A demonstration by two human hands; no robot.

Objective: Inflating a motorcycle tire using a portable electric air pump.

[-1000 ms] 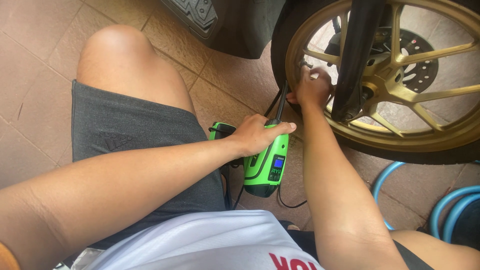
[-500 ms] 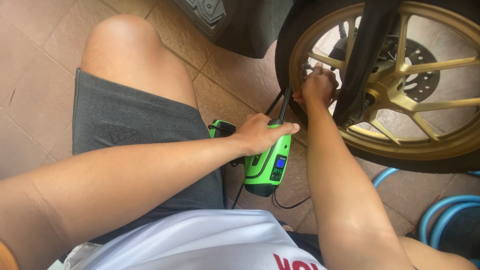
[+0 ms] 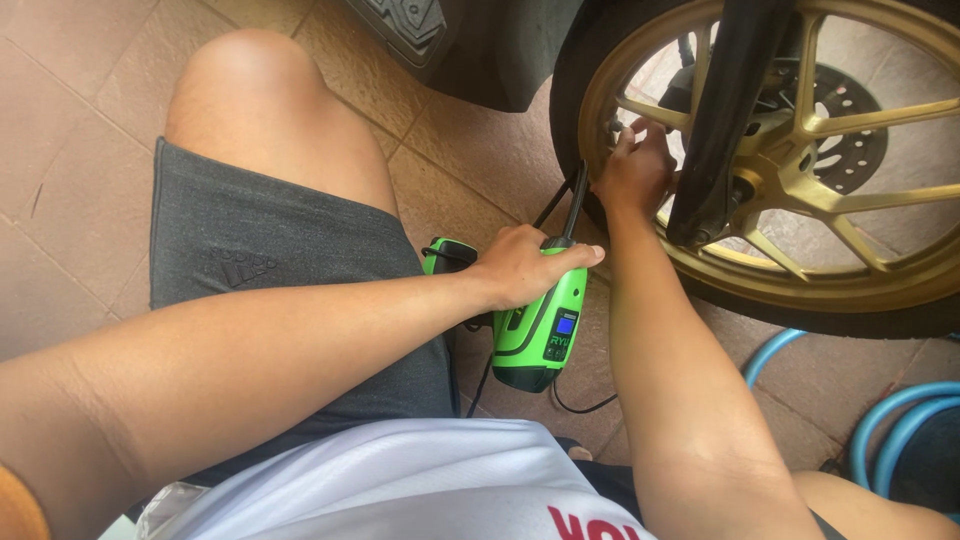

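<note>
One head-worn camera looks steeply down, close over lap and forearms, toward the gold wheel (image 3: pixel 800 170) ahead

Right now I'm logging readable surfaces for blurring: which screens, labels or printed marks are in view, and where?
Screen: small blue-lit rectangle in a black panel on the green inflator under the left hand.
Shirt print: red marks on white, bottom edge.
Shorts mark: faint, dark, on grey fabric.
</note>
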